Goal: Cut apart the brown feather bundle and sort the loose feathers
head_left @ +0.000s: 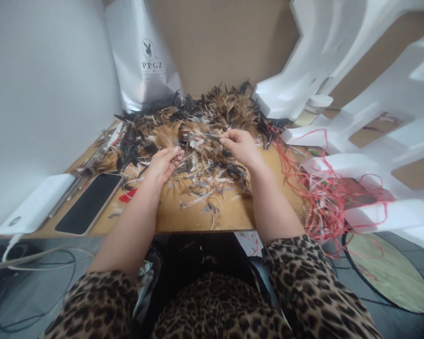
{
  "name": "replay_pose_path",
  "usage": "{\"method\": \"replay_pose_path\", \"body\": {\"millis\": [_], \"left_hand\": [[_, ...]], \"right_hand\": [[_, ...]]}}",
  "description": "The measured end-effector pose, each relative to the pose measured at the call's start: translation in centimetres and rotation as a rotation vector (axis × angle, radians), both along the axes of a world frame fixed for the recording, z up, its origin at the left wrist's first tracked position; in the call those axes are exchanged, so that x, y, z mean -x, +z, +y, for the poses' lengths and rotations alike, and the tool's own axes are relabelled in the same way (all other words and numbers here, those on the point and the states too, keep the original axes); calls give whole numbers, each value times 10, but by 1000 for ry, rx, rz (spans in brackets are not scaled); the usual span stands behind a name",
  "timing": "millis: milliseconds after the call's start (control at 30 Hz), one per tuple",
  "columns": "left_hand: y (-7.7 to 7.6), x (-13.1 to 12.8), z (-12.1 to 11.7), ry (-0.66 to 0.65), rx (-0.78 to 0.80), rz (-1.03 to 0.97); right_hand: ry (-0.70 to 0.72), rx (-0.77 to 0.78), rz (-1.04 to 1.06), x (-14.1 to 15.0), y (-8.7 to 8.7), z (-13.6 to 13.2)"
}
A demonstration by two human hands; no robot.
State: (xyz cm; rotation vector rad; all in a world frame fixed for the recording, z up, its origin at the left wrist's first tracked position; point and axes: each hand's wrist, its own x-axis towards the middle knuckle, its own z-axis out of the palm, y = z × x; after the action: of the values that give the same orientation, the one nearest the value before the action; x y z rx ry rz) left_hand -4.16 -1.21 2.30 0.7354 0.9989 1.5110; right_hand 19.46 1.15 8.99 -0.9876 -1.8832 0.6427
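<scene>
A heap of brown, black and white feathers (pixel 198 122) covers the back of a small wooden table (pixel 229 214). My right hand (pixel 240 146) is over the heap with its fingers pinched on a thin dark feather (pixel 208 136) that points left. My left hand (pixel 164 162) rests on the heap's left side, fingers curled inward against the feathers; what they hold, if anything, is hidden. Loose feather scraps (pixel 201 193) lie in front of both hands. My sleeves are leopard print.
A black phone (pixel 88 203) and a white power bank (pixel 35 207) with a cable lie at the table's left. A silver bag (pixel 143 56) stands behind. Red strings (pixel 321 193) spill off the right. White foam pieces (pixel 356 94) fill the right side. A round board (pixel 388 270) lies on the floor.
</scene>
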Motion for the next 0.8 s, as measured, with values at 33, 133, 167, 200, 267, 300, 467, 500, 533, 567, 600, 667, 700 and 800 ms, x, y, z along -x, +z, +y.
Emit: {"method": "replay_pose_path", "body": {"millis": [33, 133, 167, 200, 267, 300, 467, 500, 533, 567, 600, 667, 700, 800], "left_hand": [[-1, 0, 0, -3, 8, 11], [-5, -1, 1, -28, 26, 58], [-7, -1, 2, -36, 24, 73], [-9, -1, 2, -41, 16, 84], [-13, -1, 4, -23, -6, 89], [-15, 0, 4, -4, -14, 81], [-13, 1, 5, -29, -14, 52], [-11, 1, 5, -33, -14, 44], [-9, 1, 5, -30, -10, 37], [-7, 1, 4, -18, -7, 27], [-5, 1, 4, -7, -4, 13], [-2, 2, 3, 5, -6, -18], [-1, 2, 2, 7, -8, -28], [1, 1, 0, 14, -6, -33]], "right_hand": [[32, -34, -19, 11, 5, 1], [198, -104, -121, 66, 21, 6], [225, -116, -154, 89, 25, 7], [225, -115, -186, 111, 29, 8], [169, -101, -225, 149, 35, 8], [150, -101, -233, 161, 37, 7], [178, -120, -206, 147, 31, 3], [177, -108, -212, 135, 27, 4], [172, -96, -214, 122, 22, 5], [163, -82, -210, 109, 16, 6], [168, -66, -209, 98, 9, 8], [161, -21, -213, 79, -6, 13], [160, 9, -229, 72, -13, 15], [150, 77, -304, 60, -31, 19]]}}
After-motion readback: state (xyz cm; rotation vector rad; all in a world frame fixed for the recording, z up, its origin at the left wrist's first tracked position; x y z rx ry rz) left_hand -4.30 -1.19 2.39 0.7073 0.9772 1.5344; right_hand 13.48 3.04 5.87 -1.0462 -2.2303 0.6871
